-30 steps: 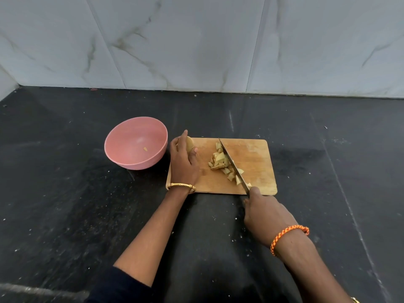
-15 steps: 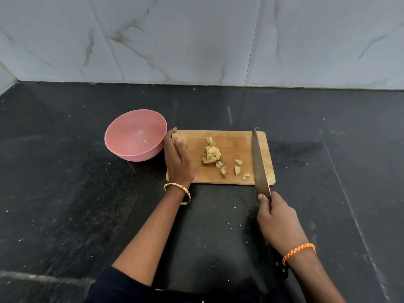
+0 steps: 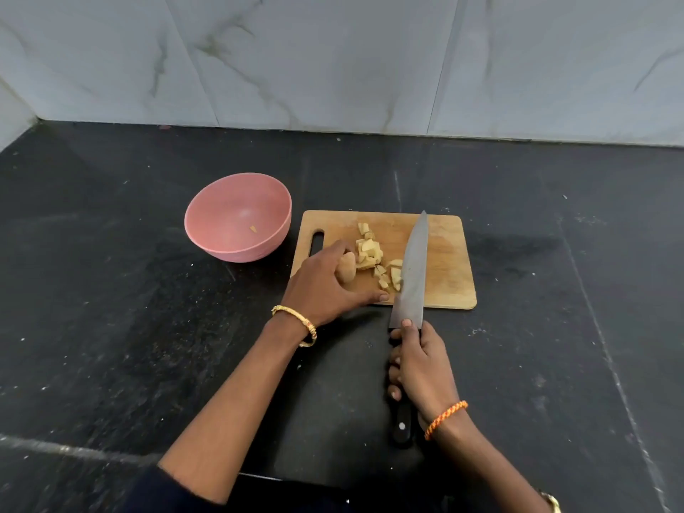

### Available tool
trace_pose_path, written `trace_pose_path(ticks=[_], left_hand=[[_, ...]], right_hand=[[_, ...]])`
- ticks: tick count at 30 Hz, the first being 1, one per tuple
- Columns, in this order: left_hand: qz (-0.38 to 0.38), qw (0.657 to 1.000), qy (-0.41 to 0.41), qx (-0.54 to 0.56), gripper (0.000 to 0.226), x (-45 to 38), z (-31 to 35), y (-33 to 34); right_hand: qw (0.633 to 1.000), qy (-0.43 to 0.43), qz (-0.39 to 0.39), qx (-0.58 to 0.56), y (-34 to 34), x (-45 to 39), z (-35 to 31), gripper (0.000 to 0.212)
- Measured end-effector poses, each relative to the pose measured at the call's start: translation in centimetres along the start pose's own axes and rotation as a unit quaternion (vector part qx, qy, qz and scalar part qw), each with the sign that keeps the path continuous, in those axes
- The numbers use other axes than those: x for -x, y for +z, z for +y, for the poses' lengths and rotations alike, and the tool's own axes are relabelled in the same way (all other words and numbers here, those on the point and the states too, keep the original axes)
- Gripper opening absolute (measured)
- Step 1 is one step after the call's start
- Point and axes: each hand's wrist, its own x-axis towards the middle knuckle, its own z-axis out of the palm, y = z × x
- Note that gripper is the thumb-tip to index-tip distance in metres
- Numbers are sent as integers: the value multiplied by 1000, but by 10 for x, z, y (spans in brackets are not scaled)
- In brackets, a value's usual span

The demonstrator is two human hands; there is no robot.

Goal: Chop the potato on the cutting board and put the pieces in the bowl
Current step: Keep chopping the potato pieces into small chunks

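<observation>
Bowl approach: we are seeing bare countertop lying around the pink bowl.
Board: knife and potato pieces are blocking its middle.

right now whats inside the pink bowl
One small potato piece lies on the inner wall of the pink bowl. Nothing else shows in it; the near rim hides a little of the inside.

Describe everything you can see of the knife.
The knife is a large chef's knife with a broad, dull grey metal blade that tapers to a point, and a black handle with a pale rivet near its butt. The right hand grips the handle, one fingertip at the blade's heel. The blade lies over the wooden cutting board, tip toward the wall, just right of the potato pieces; whether it touches them is unclear.
</observation>
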Motion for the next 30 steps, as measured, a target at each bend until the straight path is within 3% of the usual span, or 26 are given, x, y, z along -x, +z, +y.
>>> trace_pose_path(ticks=[2,7,13,19,23,30], left_hand=[[6,1000,-9,-1,55,-5,1,2],[33,989,-87,115,57,-11,-5,-6],[2,992,-80,93,59,-12,-8,-11],[19,991,-83,104,57,-16,-9,-8],[29,988,-94,123,56,-16,-10,-8],[69,982,-104,140,57,-17,-15,-6]], right_hand=[[1000,-3,-10,12,8,-2,-5,28],[995,-35,-17,89,27,-6,-15,28],[979,-54,-53,188,35,-12,-29,25],[935,-121,-21,333,21,-5,-35,19],[883,-144,17,446,9,1,-38,14],[868,-133,32,478,4,-2,-33,14]])
